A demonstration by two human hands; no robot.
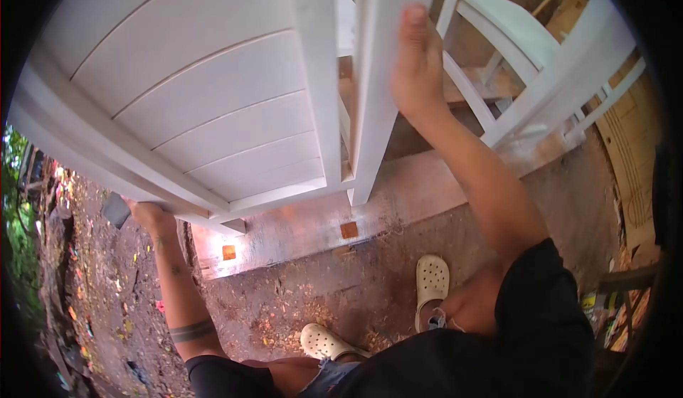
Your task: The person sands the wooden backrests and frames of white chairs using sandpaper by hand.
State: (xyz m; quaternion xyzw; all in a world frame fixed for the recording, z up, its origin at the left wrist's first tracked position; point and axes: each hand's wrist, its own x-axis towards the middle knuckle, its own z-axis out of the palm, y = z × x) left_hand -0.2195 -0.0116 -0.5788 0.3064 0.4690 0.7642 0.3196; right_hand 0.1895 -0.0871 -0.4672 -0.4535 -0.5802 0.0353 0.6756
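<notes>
A white-painted wooden piece of furniture with grooved slat panels [242,110] stands tilted in front of me. At the lower left, my left hand [148,216] is closed on a small dark grey piece of sandpaper [116,211], beside the outer edge of the frame. My right hand [420,74] is at the upper middle, against a white wooden post [377,92]. Its thumb points up along the post and the other fingers wrap round the far edge, mostly hidden.
A wooden plank [306,234] with small square brown patches lies under the furniture. More white furniture [505,21] stands at the upper right, near a brown cardboard sheet [629,163]. My clogs [432,280] rest on the dirt ground, with leaves scattered to the left.
</notes>
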